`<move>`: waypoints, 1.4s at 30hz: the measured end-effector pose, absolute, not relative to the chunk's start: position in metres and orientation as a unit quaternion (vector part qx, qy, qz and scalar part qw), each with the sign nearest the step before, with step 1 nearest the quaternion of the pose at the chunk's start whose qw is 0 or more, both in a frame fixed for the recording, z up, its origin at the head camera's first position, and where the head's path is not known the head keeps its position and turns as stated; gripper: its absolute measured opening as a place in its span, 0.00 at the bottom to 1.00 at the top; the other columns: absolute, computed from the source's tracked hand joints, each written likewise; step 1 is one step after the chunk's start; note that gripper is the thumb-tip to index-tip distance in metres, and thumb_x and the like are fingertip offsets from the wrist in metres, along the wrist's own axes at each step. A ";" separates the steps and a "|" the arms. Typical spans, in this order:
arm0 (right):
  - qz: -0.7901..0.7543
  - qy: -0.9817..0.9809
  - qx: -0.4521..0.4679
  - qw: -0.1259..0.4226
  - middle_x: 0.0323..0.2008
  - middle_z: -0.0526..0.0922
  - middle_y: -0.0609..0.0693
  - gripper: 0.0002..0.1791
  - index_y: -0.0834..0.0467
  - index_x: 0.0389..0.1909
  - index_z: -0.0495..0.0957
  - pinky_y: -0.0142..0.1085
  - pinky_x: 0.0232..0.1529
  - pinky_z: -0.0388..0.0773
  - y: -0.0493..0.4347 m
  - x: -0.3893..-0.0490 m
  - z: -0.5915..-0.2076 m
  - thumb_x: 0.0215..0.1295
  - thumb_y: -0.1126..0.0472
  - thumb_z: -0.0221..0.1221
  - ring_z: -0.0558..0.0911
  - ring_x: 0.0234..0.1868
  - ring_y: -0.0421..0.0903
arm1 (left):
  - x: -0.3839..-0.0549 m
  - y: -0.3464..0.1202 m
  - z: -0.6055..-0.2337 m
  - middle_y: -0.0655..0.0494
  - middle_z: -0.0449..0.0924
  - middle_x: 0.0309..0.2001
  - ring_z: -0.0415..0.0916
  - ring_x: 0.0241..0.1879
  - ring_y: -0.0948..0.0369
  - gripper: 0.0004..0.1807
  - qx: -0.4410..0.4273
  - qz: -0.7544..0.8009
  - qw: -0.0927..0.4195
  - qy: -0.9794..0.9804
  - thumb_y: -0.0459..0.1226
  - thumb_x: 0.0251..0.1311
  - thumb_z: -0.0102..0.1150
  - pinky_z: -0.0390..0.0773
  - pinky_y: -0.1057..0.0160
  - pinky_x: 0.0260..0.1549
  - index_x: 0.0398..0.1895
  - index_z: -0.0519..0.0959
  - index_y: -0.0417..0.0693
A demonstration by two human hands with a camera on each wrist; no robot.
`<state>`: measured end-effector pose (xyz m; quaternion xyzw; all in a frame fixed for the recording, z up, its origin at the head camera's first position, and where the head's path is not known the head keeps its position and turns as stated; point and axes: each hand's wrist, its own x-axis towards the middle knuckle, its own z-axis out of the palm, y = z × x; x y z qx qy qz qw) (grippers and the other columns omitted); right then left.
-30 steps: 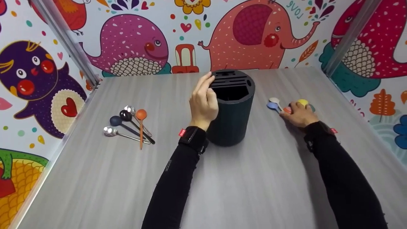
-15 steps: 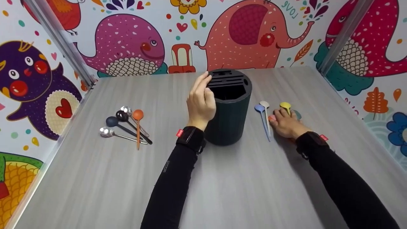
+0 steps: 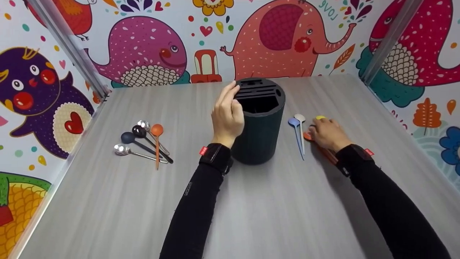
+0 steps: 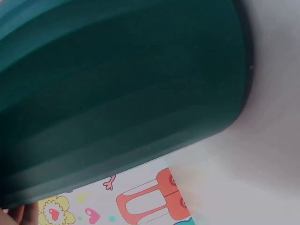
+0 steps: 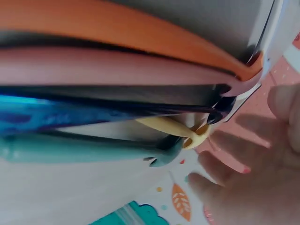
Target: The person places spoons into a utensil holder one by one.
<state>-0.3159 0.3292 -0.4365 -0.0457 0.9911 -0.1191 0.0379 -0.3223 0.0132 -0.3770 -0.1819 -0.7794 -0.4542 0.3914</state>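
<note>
The holder (image 3: 256, 138) is touched by the straight-fingered left hand (image 3: 228, 120), while spoons (image 5: 117, 68) could be scattered if nudged by the empty, loose-fingered right hand (image 3: 329, 135).

Two long, black fabric-sleeved arms (image 3: 196, 207) reach forward, well apart. The bare left grip (image 3: 228, 117) stands upright, its fingers raised and nearly straight, thumb up beside them. The bare right grip (image 3: 329, 135) lies lower, palm down, its parted, loosely bent fingers angled forward and leftward.

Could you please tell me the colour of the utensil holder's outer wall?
The utensil holder's wall is dark green, clearest in the left wrist view.
</note>
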 end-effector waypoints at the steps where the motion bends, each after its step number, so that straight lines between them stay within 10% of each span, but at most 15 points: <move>1: -0.125 0.991 -0.039 0.028 0.63 0.64 0.72 0.26 0.67 0.63 0.63 0.63 0.64 0.56 0.330 -0.318 -0.437 0.71 0.54 0.45 0.61 0.63 0.71 | -0.322 0.013 -0.377 0.50 0.76 0.60 0.74 0.59 0.59 0.28 -0.182 -0.453 0.391 -0.780 0.40 0.59 0.32 0.78 0.59 0.37 0.54 0.78 0.40; 6: -0.157 0.987 -0.003 0.022 0.51 0.70 0.71 0.25 0.69 0.56 0.69 0.58 0.52 0.68 0.329 -0.324 -0.438 0.66 0.55 0.51 0.69 0.50 0.64 | -0.321 0.013 -0.377 0.51 0.76 0.60 0.74 0.59 0.59 0.28 -0.179 -0.453 0.388 -0.782 0.39 0.59 0.32 0.72 0.59 0.27 0.54 0.78 0.41; 17: -0.209 0.970 0.088 0.082 0.30 0.68 0.58 0.12 0.66 0.30 0.70 0.40 0.32 0.68 0.327 -0.340 -0.427 0.59 0.59 0.55 0.69 0.29 0.52 | -0.323 0.011 -0.377 0.50 0.76 0.60 0.73 0.60 0.58 0.27 -0.183 -0.451 0.391 -0.781 0.39 0.59 0.32 0.79 0.58 0.45 0.54 0.78 0.40; 28: -0.218 0.973 0.037 0.063 0.47 0.72 0.73 0.20 0.74 0.45 0.67 0.53 0.45 0.71 0.339 -0.341 -0.435 0.57 0.62 0.45 0.72 0.44 0.62 | -0.322 0.014 -0.377 0.50 0.76 0.60 0.74 0.60 0.59 0.28 -0.180 -0.449 0.390 -0.783 0.39 0.59 0.32 0.78 0.58 0.48 0.54 0.78 0.40; 34: -0.319 0.943 0.053 0.076 0.55 0.68 0.69 0.33 0.70 0.60 0.61 0.54 0.56 0.68 0.339 -0.338 -0.414 0.61 0.53 0.57 0.69 0.51 0.60 | -0.321 0.014 -0.377 0.51 0.76 0.60 0.73 0.60 0.59 0.28 -0.185 -0.445 0.389 -0.785 0.39 0.59 0.31 0.79 0.59 0.44 0.54 0.78 0.40; 42: -0.416 0.906 0.075 -0.016 0.40 0.72 0.52 0.27 0.62 0.51 0.72 0.36 0.35 0.70 0.327 -0.335 -0.365 0.67 0.43 0.50 0.70 0.36 0.46 | -0.323 0.012 -0.378 0.51 0.76 0.60 0.73 0.60 0.59 0.29 -0.182 -0.444 0.394 -0.784 0.40 0.58 0.31 0.79 0.59 0.41 0.54 0.79 0.41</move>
